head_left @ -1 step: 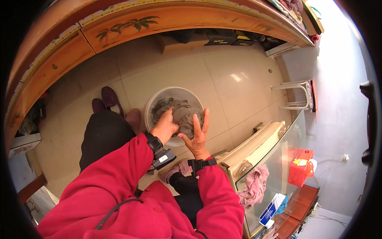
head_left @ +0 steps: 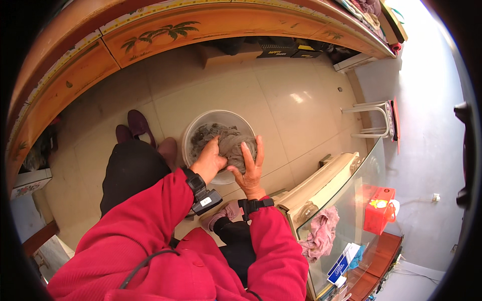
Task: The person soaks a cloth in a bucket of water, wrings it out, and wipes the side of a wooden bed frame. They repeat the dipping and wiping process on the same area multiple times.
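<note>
A round whitish plastic basin [head_left: 187,143] stands on the floor in front of me, with wet grey cloth [head_left: 236,148] bunched inside and murky, dark stuff beside it. My left hand [head_left: 210,158] grips the near left side of the cloth, its fingertips sunk in the folds. On the right side my right hand [head_left: 249,168] cups the same bundle, fingers spread along it and thumb on the near side. Some fingertips are hidden by the cloth. Both wrists wear black straps, the left one carrying a small dark device [head_left: 205,200].
A glass-topped table [head_left: 341,200] bearing a pink cloth [head_left: 321,235] and a red box [head_left: 379,208] stands close at right. Orange drawers [head_left: 211,37] curve along the far side, with boxes below. Purple shoes [head_left: 138,123] lie left of the basin; a white-framed stool [head_left: 376,113] is at far right.
My right thumb has shifted slightly to the right against the cloth. The left hand and the basin look the same.
</note>
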`<state>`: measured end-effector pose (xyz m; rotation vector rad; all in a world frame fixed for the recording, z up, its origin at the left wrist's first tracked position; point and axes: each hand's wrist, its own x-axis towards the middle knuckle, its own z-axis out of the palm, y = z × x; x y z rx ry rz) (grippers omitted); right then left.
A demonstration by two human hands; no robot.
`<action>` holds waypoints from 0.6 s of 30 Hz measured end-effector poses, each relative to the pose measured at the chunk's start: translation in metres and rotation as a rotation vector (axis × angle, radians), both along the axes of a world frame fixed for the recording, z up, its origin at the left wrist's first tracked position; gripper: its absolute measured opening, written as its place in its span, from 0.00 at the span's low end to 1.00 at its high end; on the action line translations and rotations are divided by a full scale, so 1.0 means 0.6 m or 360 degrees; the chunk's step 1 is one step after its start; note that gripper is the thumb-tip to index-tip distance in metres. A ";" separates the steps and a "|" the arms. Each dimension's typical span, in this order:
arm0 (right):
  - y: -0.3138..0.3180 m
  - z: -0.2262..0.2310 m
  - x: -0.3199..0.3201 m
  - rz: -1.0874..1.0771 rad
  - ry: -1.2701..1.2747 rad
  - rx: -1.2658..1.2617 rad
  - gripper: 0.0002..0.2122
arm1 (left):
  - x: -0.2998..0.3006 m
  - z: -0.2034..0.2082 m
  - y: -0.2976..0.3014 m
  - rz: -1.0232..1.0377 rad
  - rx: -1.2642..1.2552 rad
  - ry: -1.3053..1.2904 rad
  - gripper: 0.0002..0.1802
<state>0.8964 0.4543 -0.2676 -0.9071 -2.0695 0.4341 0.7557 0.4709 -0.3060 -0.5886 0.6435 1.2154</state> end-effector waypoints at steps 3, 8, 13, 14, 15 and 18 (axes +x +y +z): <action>0.018 0.004 -0.007 -0.0261 0.0228 -0.0127 0.21 | 0.022 -0.001 -0.002 0.0103 0.0157 -0.0072 0.18; 0.030 -0.018 -0.032 -0.0795 0.0546 -0.0648 0.14 | 0.033 -0.001 0.001 0.0128 0.0062 0.0283 0.18; 0.036 -0.066 -0.045 -0.0989 0.0944 -0.1391 0.17 | 0.013 -0.006 -0.014 -0.0042 0.0268 0.0753 0.14; 0.035 -0.073 -0.045 -0.0962 0.1036 -0.1539 0.18 | 0.009 -0.007 -0.014 -0.0074 0.0355 0.0844 0.13; 0.034 -0.079 -0.045 -0.0997 0.1174 -0.1729 0.18 | 0.005 -0.008 -0.014 -0.0107 0.0442 0.0933 0.13; 0.031 -0.084 -0.039 -0.0986 0.1228 -0.2200 0.19 | -0.002 -0.005 -0.014 -0.0097 0.0575 0.1017 0.11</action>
